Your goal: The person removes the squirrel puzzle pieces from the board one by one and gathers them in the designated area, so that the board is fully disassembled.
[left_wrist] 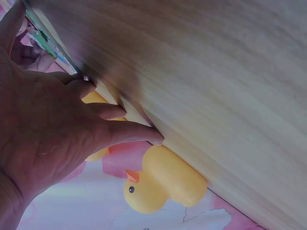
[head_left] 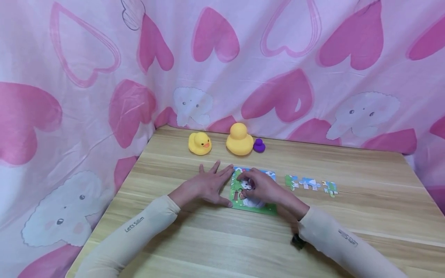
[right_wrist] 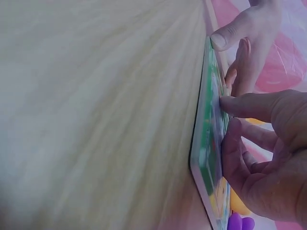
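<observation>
A green picture puzzle board [head_left: 256, 209] lies flat in the middle of the wooden table [head_left: 208, 239]. My left hand [head_left: 211, 185] rests on the table just left of it with straight, spread fingers, and its thumb touches the board's left edge. My right hand [head_left: 261, 188] sits on top of the board [right_wrist: 207, 143]. Its thumb and curled fingers [right_wrist: 231, 103] meet on a puzzle piece at the board's surface. In the left wrist view, my left hand [left_wrist: 53, 134] is flat on the wood, with the board's edge [left_wrist: 45, 40] beyond it.
Three loose puzzle pieces [head_left: 309, 183] lie in a row right of the board. A small yellow duck [head_left: 199, 143], a larger yellow duck [head_left: 240, 139] and a tiny purple duck [head_left: 259, 145] stand at the table's far edge. A pink heart-print cloth [head_left: 87, 96] hangs behind and to the left.
</observation>
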`<state>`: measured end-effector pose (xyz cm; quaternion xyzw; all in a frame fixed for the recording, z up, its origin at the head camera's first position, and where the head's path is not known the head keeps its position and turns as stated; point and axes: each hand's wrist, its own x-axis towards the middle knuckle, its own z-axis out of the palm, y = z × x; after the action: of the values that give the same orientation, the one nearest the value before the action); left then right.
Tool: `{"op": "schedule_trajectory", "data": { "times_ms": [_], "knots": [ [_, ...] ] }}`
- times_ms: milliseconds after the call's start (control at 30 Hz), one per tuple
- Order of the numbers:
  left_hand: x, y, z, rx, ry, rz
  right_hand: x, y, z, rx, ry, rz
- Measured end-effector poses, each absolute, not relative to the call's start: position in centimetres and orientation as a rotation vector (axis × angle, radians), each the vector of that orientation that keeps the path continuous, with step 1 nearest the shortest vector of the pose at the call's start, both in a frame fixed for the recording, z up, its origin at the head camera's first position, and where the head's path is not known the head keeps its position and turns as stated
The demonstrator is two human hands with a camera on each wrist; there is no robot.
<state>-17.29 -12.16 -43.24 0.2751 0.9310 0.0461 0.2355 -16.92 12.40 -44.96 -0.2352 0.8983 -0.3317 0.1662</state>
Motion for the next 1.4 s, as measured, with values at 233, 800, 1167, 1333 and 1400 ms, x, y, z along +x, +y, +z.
{"op": "schedule_trajectory", "data": {
  "times_ms": [233, 800, 1167, 1333, 1400],
  "knots": [
    [-17.3, -12.0, -43.3, 0.760, 2.550, 0.125, -16.0, 13.7, -44.4, -0.655, 2.549, -1.036],
    [-17.1, -12.1, -43.4, 0.744, 2.546, 0.140, -11.2, 21.3, -43.9, -0.630, 2.716, -1.020],
    [-17.2, -12.1, -43.4, 0.760, 2.548, 0.141, -10.4, 24.9, -44.7, -0.660, 2.901, -0.882],
    [-17.2, -12.1, -43.5, 0.747, 2.548, 0.143, -10.0, 26.0, -45.0, -0.632, 2.889, -0.909],
    [-17.2, -12.1, -43.5, 0.749, 2.549, 0.141, -10.0, 26.3, -45.1, -0.607, 2.869, -0.918]
  ]
}}
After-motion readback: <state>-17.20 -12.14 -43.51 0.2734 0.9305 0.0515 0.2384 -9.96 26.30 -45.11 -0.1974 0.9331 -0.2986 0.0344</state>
